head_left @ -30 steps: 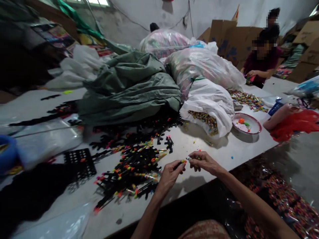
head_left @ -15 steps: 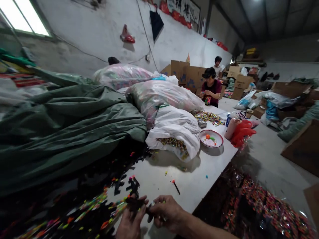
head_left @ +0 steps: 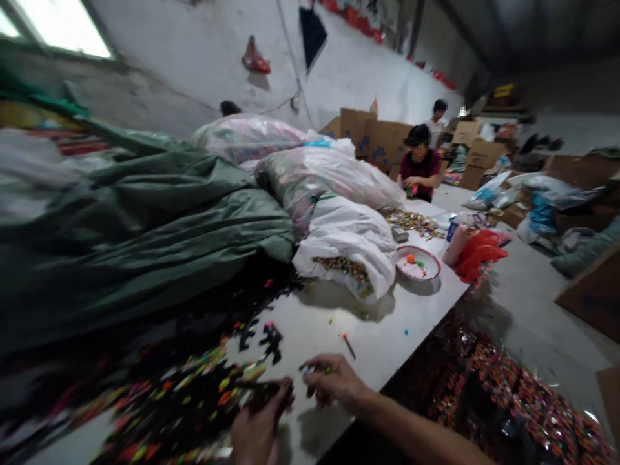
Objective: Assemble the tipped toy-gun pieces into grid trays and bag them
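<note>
My left hand (head_left: 256, 426) is closed round a dark toy gun part (head_left: 261, 386), whose barrel points left. Just to its right, my right hand (head_left: 336, 380) is raised above the white table, fingers curled in a pinch. Small bluish and yellow-green bits show at its fingertips, too small and blurred to name. Beyond the left hand lie black toy gun pieces (head_left: 271, 341). A heap of black and bright-coloured plastic parts (head_left: 194, 387) spreads to the left. Past the right hand rests a thin dark stick with an orange tip (head_left: 349, 346).
A white sack of small coloured pieces (head_left: 346, 252) sits ahead, beside a red-rimmed bowl (head_left: 438, 265) and a red plastic bag (head_left: 479, 255). Dark green cloth (head_left: 194, 226) covers the left side. Packed bags (head_left: 513, 381) lie below the table's right edge. A co-worker (head_left: 421, 165) sits at the far end.
My hands have come apart; the right has drawn away from the dark part, which stays in the left. The whole view has shifted slightly.
</note>
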Demonstrator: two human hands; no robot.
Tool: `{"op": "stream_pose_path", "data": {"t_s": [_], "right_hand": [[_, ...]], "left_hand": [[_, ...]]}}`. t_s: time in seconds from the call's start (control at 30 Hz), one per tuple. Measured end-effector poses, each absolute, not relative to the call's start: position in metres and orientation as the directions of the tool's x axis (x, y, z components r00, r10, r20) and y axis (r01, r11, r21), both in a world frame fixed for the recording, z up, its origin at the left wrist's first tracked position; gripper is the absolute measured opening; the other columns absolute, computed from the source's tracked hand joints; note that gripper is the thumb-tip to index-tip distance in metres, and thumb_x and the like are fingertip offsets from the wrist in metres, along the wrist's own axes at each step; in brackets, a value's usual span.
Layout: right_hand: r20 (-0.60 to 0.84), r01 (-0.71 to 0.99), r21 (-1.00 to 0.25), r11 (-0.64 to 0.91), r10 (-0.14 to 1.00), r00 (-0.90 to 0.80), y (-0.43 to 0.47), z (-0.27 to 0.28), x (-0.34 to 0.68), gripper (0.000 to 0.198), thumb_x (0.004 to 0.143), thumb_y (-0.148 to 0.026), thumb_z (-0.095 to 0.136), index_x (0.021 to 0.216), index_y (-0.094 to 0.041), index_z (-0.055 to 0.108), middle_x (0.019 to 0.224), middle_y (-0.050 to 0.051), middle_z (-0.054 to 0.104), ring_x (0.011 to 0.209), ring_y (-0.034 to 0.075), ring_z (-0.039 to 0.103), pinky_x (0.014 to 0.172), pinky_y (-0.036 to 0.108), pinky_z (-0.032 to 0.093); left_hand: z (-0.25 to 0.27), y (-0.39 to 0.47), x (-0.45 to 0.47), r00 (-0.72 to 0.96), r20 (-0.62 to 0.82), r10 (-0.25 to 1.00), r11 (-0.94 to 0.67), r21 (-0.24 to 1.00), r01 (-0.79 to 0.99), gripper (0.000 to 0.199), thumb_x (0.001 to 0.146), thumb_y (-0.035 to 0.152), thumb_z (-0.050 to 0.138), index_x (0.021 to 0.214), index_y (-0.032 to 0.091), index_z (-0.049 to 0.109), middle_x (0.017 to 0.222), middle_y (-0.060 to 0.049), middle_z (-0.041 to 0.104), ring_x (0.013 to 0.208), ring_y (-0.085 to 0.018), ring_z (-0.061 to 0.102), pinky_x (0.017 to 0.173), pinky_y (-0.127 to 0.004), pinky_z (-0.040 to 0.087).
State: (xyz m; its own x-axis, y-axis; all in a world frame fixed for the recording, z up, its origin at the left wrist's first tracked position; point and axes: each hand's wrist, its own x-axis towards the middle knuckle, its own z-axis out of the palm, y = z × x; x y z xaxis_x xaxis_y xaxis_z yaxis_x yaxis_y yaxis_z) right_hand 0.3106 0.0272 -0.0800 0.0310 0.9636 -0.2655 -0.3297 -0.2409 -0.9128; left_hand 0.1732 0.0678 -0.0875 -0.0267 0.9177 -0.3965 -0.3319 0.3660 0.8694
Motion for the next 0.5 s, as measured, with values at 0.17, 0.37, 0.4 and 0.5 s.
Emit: {"op": "stream_pose_path", "data": {"t_s": [0.17, 0.37, 0.4, 0.5], "right_hand": [[-0.234, -0.246, -0.945, -0.214, 0.971, 0.054, 0.014, -0.068, 0.319, 0.047, 0.067, -0.049, 0.071, 0.095, -0.013, 0.059, 0.061, -0.001, 0.063, 0.039, 0.005, 0.045, 0.038, 0.018, 0.029], [-0.177, -0.151, -0.973, -0.176, 0.984, -0.005, 0.007, -0.063, 0.321, 0.036, 0.074, -0.045, 0.067, 0.091, -0.014, 0.065, 0.069, 0.0, 0.062, 0.048, 0.006, 0.047, 0.043, 0.018, 0.031], [-0.171, -0.133, -0.976, -0.17, 0.985, -0.004, 0.007, -0.063, 0.321, 0.035, 0.074, -0.045, 0.067, 0.091, -0.014, 0.066, 0.069, 0.0, 0.061, 0.049, 0.006, 0.047, 0.043, 0.018, 0.031], [-0.125, -0.09, -0.988, -0.123, 0.992, 0.025, 0.009, -0.065, 0.321, 0.032, 0.073, -0.042, 0.07, 0.09, -0.014, 0.068, 0.071, 0.001, 0.061, 0.053, 0.007, 0.048, 0.047, 0.019, 0.034]], "left_hand": [[-0.072, 0.056, 0.189, 0.038, -0.392, 0.919, 0.365, 0.814, -0.452, 0.039, 0.04, 0.025, 0.087, 0.066, 0.011, 0.061, 0.059, 0.001, 0.062, 0.048, -0.009, 0.053, 0.045, -0.02, 0.042], [-0.07, 0.049, 0.192, 0.071, -0.395, 0.916, 0.375, 0.778, -0.504, 0.038, 0.044, 0.024, 0.087, 0.066, 0.012, 0.058, 0.057, 0.003, 0.059, 0.046, -0.007, 0.052, 0.044, -0.019, 0.039], [-0.069, 0.048, 0.191, 0.073, -0.393, 0.917, 0.374, 0.778, -0.505, 0.038, 0.045, 0.024, 0.086, 0.066, 0.011, 0.058, 0.057, 0.003, 0.059, 0.046, -0.007, 0.052, 0.044, -0.019, 0.039], [-0.068, 0.049, 0.191, 0.071, -0.385, 0.92, 0.365, 0.779, -0.509, 0.037, 0.046, 0.023, 0.086, 0.066, 0.012, 0.057, 0.056, 0.003, 0.059, 0.046, -0.007, 0.052, 0.044, -0.019, 0.039]]}}
